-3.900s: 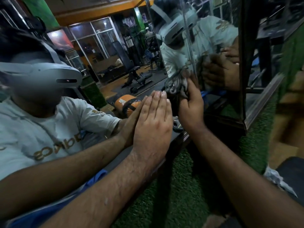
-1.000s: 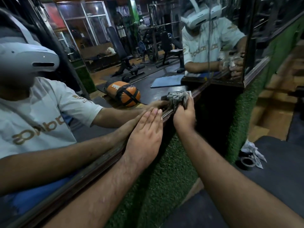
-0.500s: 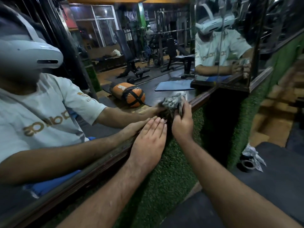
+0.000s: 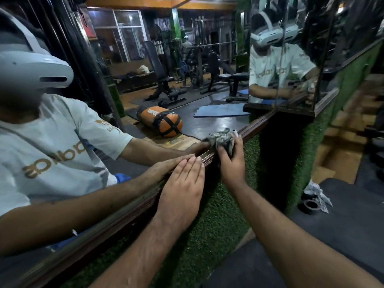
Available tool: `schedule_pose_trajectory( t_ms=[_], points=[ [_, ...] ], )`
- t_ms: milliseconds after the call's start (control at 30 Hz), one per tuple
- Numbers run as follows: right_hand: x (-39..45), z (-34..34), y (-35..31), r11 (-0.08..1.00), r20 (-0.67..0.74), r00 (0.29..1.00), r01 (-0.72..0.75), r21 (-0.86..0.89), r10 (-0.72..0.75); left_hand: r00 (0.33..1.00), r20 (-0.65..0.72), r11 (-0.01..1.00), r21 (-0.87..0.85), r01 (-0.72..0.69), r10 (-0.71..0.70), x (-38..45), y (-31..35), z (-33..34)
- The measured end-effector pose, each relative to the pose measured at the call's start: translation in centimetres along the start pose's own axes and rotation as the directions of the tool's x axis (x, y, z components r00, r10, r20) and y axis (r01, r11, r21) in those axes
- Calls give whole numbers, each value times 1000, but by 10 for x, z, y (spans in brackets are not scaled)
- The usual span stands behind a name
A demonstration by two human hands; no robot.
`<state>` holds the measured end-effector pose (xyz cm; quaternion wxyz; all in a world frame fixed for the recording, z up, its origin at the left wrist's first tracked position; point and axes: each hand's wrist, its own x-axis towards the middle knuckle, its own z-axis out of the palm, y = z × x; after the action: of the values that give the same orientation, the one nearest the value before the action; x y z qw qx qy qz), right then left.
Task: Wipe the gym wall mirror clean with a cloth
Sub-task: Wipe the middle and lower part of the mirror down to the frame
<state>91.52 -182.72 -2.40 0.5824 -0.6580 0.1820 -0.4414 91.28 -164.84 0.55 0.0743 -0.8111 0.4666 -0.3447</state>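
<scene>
Head view: right hand (image 4: 230, 163) grips a crumpled grey cloth (image 4: 221, 138), fingers curled round it, pressing it against the bottom edge of the wall mirror (image 4: 207, 121), right at the wooden frame (image 4: 253, 126). Left hand (image 4: 182, 190) is flat, fingers straight and together, fingertips at the frame just left of the right hand, holding nothing. The two hands sit just beside each other, not touching. Mirror runs along the left of the view; below its frame the wall is covered in green artificial turf (image 4: 209, 225). A second mirror panel (image 4: 280, 69) meets it at the corner further along. Reflection shows an orange punching bag (image 4: 160, 121) lying on the gym floor, a blue mat (image 4: 220, 110) beside it, and weight benches behind. On the dark floor mat to the right, near the turf wall: a roll of tape (image 4: 310, 203) touching some crumpled white paper (image 4: 315, 191).
</scene>
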Motion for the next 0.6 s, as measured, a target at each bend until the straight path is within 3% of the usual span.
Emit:
schedule_pose_trajectory(
  t_ms=[67,233,433,600],
  points=[
    [1,10,-20,999,-31,999,-36,21,36,1000,-17,1000,16,7,-7,-12,-6,-2],
    [-43,9,-5,980,119,976,189,-68,-180,994,103,992,115,-59,48,-21,-8,-9],
    [-33,35,-42,988,-78,988,-128,83,135,988,144,988,134,-72,53,-19,-3,-12],
    [-59,15,-21,996,100,992,77,-34,-73,994,108,992,122,-26,13,-14,-3,-4]
  ],
)
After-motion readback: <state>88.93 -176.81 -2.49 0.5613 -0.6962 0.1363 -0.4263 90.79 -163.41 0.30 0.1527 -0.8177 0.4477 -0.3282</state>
